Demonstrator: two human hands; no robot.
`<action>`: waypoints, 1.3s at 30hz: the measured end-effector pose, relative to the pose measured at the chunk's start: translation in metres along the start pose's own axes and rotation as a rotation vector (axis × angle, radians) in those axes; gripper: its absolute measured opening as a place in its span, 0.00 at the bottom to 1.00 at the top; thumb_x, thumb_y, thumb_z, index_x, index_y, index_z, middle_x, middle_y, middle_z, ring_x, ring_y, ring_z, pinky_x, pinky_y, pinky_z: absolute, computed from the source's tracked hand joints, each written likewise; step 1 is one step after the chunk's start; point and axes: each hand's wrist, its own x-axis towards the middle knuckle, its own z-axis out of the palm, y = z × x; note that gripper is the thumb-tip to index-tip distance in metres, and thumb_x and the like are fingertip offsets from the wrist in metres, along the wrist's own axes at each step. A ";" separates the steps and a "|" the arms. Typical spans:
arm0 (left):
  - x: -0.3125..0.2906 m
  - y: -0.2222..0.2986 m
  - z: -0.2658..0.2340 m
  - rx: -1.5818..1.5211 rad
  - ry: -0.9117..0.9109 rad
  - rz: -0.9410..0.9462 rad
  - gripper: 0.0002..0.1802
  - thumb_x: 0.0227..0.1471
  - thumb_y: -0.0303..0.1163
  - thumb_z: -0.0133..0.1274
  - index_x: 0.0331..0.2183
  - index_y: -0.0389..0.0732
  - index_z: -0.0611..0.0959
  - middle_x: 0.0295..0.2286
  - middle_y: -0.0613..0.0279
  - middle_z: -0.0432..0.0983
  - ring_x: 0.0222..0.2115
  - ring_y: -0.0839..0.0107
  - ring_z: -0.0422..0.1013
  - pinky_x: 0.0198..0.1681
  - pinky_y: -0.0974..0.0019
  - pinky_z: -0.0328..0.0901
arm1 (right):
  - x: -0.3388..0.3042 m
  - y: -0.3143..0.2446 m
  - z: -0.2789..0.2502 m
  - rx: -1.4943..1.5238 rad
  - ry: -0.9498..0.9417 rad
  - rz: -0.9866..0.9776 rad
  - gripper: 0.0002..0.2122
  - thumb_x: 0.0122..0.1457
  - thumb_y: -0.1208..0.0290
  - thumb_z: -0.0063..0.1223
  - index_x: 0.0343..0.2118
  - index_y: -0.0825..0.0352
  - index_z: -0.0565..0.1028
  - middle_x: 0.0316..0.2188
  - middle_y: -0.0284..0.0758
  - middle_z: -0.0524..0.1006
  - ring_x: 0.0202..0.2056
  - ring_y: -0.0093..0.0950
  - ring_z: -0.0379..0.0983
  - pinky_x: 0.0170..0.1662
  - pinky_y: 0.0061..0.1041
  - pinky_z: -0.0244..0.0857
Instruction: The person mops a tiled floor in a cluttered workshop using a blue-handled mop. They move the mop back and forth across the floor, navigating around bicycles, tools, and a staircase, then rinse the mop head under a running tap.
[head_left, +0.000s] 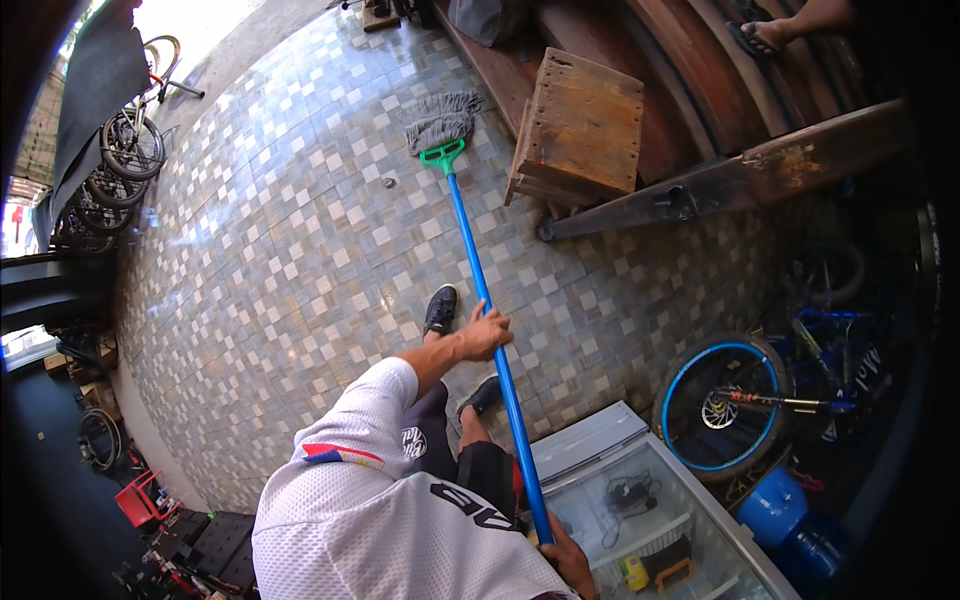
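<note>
Clearly, We Have a Mop (476,268) in Both Hands

Our left hand (483,333) is wrapped around the blue handle (511,405) partway along its length, while our right hand (570,560) grips it near its lower end, close to our body. The handle slants away from us to a green clamp (443,155), and the grey string head (440,122) beyond it lies spread on the tiled floor (300,260). A small round object (389,183) sits on the tiles, left of the handle and near the clamp. To the right of the head, near it, a wooden box (585,125) rests beside dark wooden steps (690,60). Our right hand is just beside a glass-topped case (588,440), and right of that stands a bicycle wheel with a blue rim (718,410). More bicycles (130,150) line the far left.
</note>
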 end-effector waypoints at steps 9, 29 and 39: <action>0.059 -0.098 -0.079 0.686 -0.231 -0.210 0.07 0.55 0.38 0.56 0.36 0.58 0.87 0.44 0.75 0.79 0.56 0.71 0.66 0.61 0.40 0.56 | 0.110 -0.006 0.032 0.843 -0.420 -0.009 0.38 0.64 0.75 0.47 0.73 0.48 0.45 0.35 0.40 0.72 0.18 0.22 0.65 0.18 0.20 0.60; -0.104 0.305 0.157 -0.280 -0.528 0.496 0.23 0.39 0.47 0.65 0.39 0.49 0.85 0.34 0.63 0.81 0.47 0.61 0.71 0.51 0.48 0.57 | 0.018 0.088 0.002 0.468 0.171 0.297 0.31 0.65 0.71 0.48 0.71 0.56 0.54 0.36 0.37 0.74 0.25 0.23 0.69 0.25 0.20 0.65; 0.014 -0.019 -0.018 0.221 -0.438 0.152 0.10 0.48 0.31 0.58 0.35 0.45 0.89 0.40 0.52 0.82 0.47 0.51 0.76 0.56 0.46 0.67 | 0.060 0.028 0.043 0.722 0.110 0.317 0.28 0.66 0.70 0.48 0.69 0.58 0.59 0.36 0.36 0.75 0.28 0.24 0.71 0.30 0.19 0.67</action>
